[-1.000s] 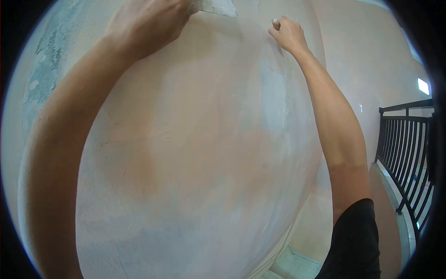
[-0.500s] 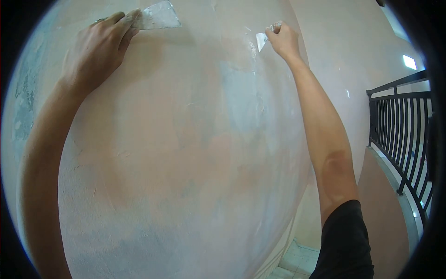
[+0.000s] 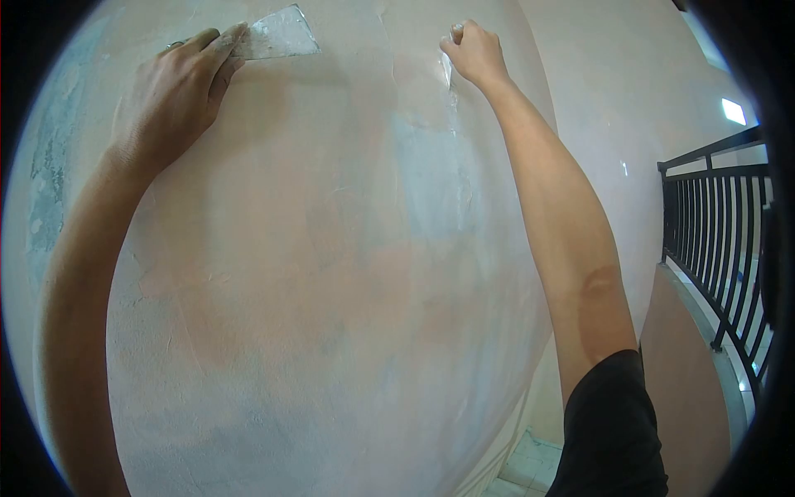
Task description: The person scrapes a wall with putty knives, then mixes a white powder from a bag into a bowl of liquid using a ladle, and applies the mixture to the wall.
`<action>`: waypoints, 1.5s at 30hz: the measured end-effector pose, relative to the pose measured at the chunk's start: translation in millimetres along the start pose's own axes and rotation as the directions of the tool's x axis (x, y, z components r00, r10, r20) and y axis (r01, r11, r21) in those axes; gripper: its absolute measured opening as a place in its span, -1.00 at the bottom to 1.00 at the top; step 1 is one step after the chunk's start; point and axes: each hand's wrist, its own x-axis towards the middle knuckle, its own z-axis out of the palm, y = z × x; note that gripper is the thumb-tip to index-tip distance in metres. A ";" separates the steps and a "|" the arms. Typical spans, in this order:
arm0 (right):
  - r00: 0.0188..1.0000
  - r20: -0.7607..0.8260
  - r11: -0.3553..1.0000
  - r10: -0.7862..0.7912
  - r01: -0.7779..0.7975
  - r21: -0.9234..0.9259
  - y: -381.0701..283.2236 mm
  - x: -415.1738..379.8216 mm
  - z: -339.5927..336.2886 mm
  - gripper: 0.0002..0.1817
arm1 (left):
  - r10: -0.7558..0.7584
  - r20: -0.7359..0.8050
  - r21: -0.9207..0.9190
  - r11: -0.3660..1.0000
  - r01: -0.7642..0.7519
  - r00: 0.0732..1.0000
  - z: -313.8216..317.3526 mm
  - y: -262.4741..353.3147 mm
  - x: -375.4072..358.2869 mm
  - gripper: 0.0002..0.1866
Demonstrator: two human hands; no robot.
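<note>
At the upper left, my left hand (image 3: 186,87) is closed around a wide putty knife (image 3: 281,35), its whitish, smeared blade pointing right. My right hand (image 3: 478,54) grips a second, narrower putty knife (image 3: 447,71) at the upper right. That blade shows almost edge-on against the wall (image 3: 290,248), and most of its handle is hidden in my fingers. Wet, shiny streaks run down the wall below it, over a pale bluish patch (image 3: 431,170). Elsewhere the surface is mottled beige, pinkish and grey.
A black metal railing (image 3: 720,174) stands at the right on a low wall (image 3: 683,364). Another wall (image 3: 604,99) meets the worked one at a corner. Pale floor tiles (image 3: 530,464) show at the bottom. Bluish flaked paint (image 3: 48,182) marks the far left.
My right hand has moved left and slightly up with its putty knife, whose blade has turned from broad view to nearly edge-on. My left hand has hardly moved.
</note>
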 end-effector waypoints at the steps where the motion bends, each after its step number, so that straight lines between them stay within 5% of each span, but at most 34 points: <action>1: 1.000 -0.002 1.000 -0.021 0.021 -0.021 -3.8 2.5 -0.5 -0.63 | -0.025 0.043 -0.032 0.999 0.026 0.999 -2.4 0.8 0.5 -0.65; 6: 0.995 -0.034 0.993 -0.097 0.094 -0.066 -12.4 12.6 -6.8 -0.61 | -0.069 0.055 -0.049 0.996 0.072 0.996 -4.7 4.6 1.2 -0.64; 16: 0.997 -0.070 0.998 0.026 -0.030 -0.052 28.7 -5.1 -18.3 -0.63 | -0.040 0.042 -0.016 0.999 0.041 0.998 -0.6 -0.8 -0.9 -0.65; 24: 0.999 -0.024 0.984 0.043 -0.038 0.176 10.4 -18.6 -21.2 -0.66 | -0.017 0.002 -0.006 1.000 0.017 1.000 0.2 0.2 -1.1 -0.65; 27: 0.998 0.003 0.962 0.064 -0.062 0.266 10.4 -8.1 -33.5 -0.67 | -0.090 0.113 -0.042 0.995 0.095 0.990 1.4 0.2 -0.6 -0.64; 34: 0.995 -0.080 0.988 0.061 -0.049 0.145 24.9 -8.0 -22.7 -0.70 | -0.059 0.083 -0.017 0.998 0.061 0.995 3.0 -1.7 -1.9 -0.63; 36: 0.987 -0.011 0.958 0.159 -0.152 0.243 25.3 -11.5 -17.2 -0.73 | -0.048 0.059 0.000 0.999 0.048 0.997 2.9 -0.2 -1.1 -0.63; 40: 0.994 -0.012 0.933 0.104 -0.094 0.348 26.4 -12.6 -18.1 -0.73 | -0.011 0.013 -0.001 1.000 0.011 1.000 -3.1 -0.1 1.0 -0.64; 42: 0.987 0.049 0.812 0.156 -0.156 0.563 31.4 -14.9 -29.2 -0.74 | -0.002 0.023 0.003 1.000 0.002 1.000 -1.7 0.5 -0.5 -0.63; 45: 0.978 0.039 0.737 0.205 -0.180 0.652 31.4 -17.9 -38.9 -0.76 | -0.025 0.015 -0.017 1.000 0.025 1.000 -2.4 2.4 0.9 -0.63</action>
